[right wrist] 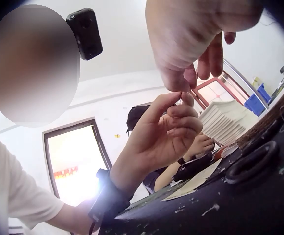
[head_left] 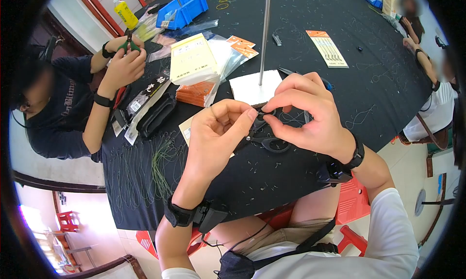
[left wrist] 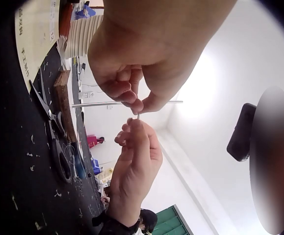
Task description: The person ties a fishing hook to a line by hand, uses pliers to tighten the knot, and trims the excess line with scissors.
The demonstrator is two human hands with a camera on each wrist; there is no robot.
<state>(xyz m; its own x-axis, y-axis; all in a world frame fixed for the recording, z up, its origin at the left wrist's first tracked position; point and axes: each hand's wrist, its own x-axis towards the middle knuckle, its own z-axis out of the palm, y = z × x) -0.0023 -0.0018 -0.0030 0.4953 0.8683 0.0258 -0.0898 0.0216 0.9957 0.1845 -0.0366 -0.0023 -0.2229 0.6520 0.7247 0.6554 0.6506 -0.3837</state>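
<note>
My left hand (head_left: 213, 138) and right hand (head_left: 306, 109) meet fingertip to fingertip above the black-covered table. Between them is a small thin metal piece (left wrist: 138, 116), pinched by thumb and forefinger on each side; its exact kind I cannot tell. In the left wrist view it shows as a short silvery sliver, mostly hidden by the fingertips. Black-handled scissors (head_left: 275, 144) lie on the cloth just below the hands. Directly behind the fingers stands a white-topped block (head_left: 245, 88) carrying an upright metal rod (head_left: 265, 36).
A stack of cream cards (head_left: 194, 58) and black pouches (head_left: 158, 115) lie to the left, near green line bundles (head_left: 160, 162). Farther back are a blue bin (head_left: 187, 9) and a card of hooks (head_left: 327, 48). Another person at left holds green-handled scissors (head_left: 130, 45).
</note>
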